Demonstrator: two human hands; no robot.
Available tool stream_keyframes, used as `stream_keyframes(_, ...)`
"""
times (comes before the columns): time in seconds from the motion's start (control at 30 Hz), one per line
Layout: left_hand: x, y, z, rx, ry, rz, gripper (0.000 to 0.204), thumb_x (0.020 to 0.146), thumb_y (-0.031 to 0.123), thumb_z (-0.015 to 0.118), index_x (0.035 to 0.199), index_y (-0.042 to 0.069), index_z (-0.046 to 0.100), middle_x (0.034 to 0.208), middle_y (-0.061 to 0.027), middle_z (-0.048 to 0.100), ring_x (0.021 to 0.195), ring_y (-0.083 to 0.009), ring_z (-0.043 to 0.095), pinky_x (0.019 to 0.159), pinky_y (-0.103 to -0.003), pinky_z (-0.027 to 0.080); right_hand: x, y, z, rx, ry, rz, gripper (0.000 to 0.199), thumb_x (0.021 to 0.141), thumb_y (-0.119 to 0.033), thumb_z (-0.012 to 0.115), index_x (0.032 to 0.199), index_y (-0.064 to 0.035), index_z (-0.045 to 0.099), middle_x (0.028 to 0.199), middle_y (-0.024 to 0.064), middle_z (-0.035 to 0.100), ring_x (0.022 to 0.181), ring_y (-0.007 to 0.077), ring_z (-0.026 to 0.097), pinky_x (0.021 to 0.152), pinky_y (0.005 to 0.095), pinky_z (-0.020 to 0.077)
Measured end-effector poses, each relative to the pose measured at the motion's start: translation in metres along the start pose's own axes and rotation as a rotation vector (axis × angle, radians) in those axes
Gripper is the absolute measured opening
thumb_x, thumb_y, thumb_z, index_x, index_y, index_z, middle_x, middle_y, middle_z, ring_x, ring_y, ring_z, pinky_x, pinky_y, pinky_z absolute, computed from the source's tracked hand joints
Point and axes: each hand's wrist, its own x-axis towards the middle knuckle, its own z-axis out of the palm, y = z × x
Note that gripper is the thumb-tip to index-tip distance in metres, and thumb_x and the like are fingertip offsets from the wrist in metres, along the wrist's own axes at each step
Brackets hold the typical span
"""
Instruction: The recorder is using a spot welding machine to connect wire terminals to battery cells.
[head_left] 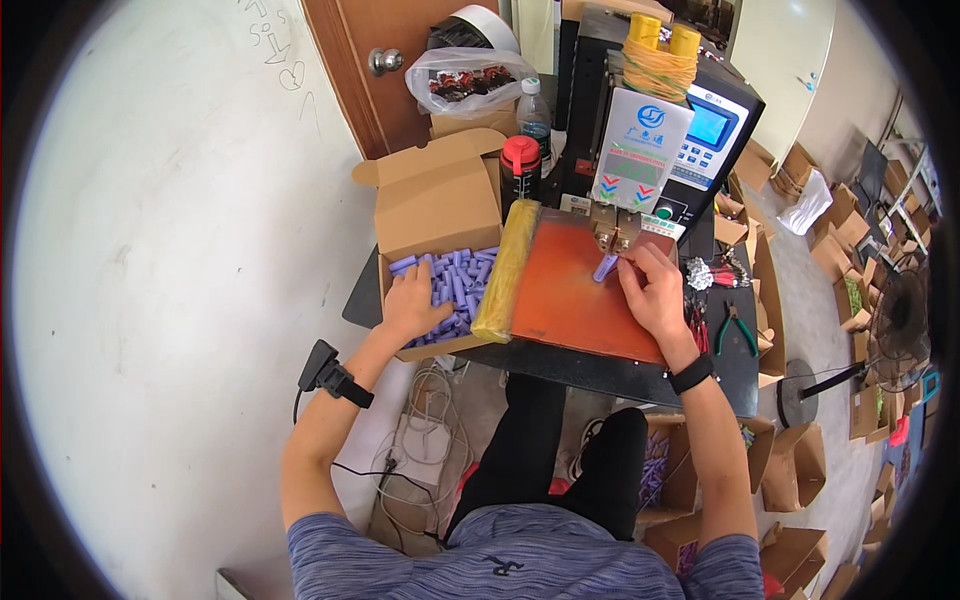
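My right hand (655, 292) is closed in a pinch on a purple cylindrical battery cell (604, 268). That cell lies just under the metal electrodes (612, 232) of a spot welder (640, 150), over an orange-brown mat (565, 295). To the left, my left hand (410, 303) reaches into an open cardboard box (437, 205) full of loose purple cells (462, 280). Its thumb is spread from the fingers, and the fingertips rest among the cells, partly hidden. Between box and mat lies a long yellow plastic-wrapped bar (507, 275).
Behind the box stand a red-lidded bottle (519, 165), a clear water bottle (533, 115) and a plastic bag (470, 82). Green-handled pliers (737, 330) and red leads (697, 322) lie on the black table's right side. Cables (430, 430) and cardboard boxes (795, 465) are on the floor.
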Motion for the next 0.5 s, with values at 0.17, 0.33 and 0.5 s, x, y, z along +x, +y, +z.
stream_keyframes(0.17, -0.008, 0.018, -0.007, 0.056, -0.056, 0.074, 0.079, 0.061, 0.020, 0.077, 0.129, -0.002, 0.043, 0.106, -0.0207, 0.059, 0.094, -0.0425, 0.059, 0.083, -0.048, 0.049, -0.002, 0.001, 0.000, 0.013, 0.011, -0.003, 0.008, 0.085, -0.009, 0.064, 0.091, -0.0035, 0.064, 0.083, 0.0122, 0.062, 0.070, 0.0328, 0.062, 0.058, 0.0368, 0.0485)
stream_keyframes(0.33, -0.004, 0.022, -0.009, -0.046, -0.019, 0.115, 0.081, 0.060, 0.014, 0.077, 0.129, -0.002, 0.040, 0.114, -0.0228, 0.053, 0.096, -0.0424, 0.057, 0.083, -0.047, 0.049, -0.001, 0.000, -0.001, 0.017, 0.006, 0.006, 0.008, 0.085, -0.008, 0.064, 0.091, -0.0036, 0.064, 0.083, 0.0122, 0.062, 0.069, 0.0321, 0.062, 0.058, 0.0366, 0.0484)
stream_keyframes(0.5, -0.010, 0.023, -0.003, -0.059, 0.175, -0.032, 0.084, 0.058, 0.014, 0.078, 0.128, -0.004, 0.036, 0.115, -0.0222, 0.047, 0.097, -0.0400, 0.056, 0.081, -0.045, 0.051, -0.002, 0.000, 0.000, 0.059, 0.021, 0.011, 0.008, 0.084, -0.008, 0.064, 0.091, -0.0031, 0.064, 0.082, 0.0123, 0.062, 0.067, 0.0319, 0.062, 0.058, 0.0362, 0.0484)
